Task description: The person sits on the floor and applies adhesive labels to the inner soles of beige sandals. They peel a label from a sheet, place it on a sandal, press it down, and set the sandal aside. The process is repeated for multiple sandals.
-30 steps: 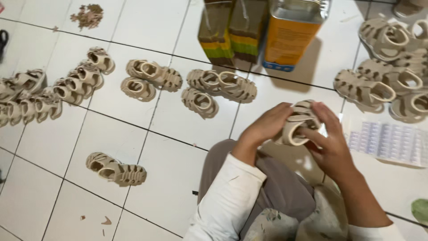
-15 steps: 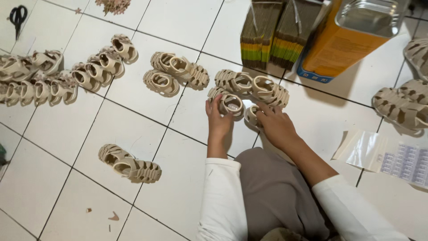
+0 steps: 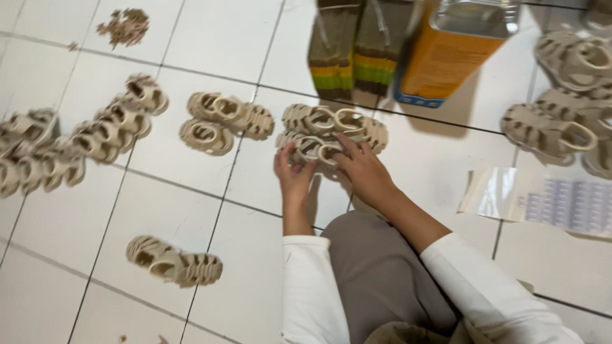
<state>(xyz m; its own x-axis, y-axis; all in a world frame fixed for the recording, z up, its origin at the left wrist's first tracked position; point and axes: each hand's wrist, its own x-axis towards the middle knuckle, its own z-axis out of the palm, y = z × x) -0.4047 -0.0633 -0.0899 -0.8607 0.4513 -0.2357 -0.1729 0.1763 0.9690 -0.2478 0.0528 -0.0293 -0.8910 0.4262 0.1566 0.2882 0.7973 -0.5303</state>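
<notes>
My left hand (image 3: 292, 176) and my right hand (image 3: 363, 169) both rest on beige strappy sandals (image 3: 310, 148) lying on the white tiled floor in front of my knees. The fingers press on the front pair; whether they grip it is unclear. A second pair of the same sandals (image 3: 338, 121) lies just behind, touching it. My sleeves are white and my lap is covered in grey-brown cloth.
More beige sandals: a pair (image 3: 223, 118) left of my hands, a long row (image 3: 76, 146) at far left, a single pair (image 3: 173, 261) near my left knee, a heap (image 3: 567, 102) at right. An orange tin (image 3: 456, 54), striped cartons (image 3: 350, 54), a sticker sheet (image 3: 548, 204), debris (image 3: 124, 25).
A second ago both hands held a sandal up over my lap. They have since moved forward and down, and the sandal now lies on the floor with the pairs.
</notes>
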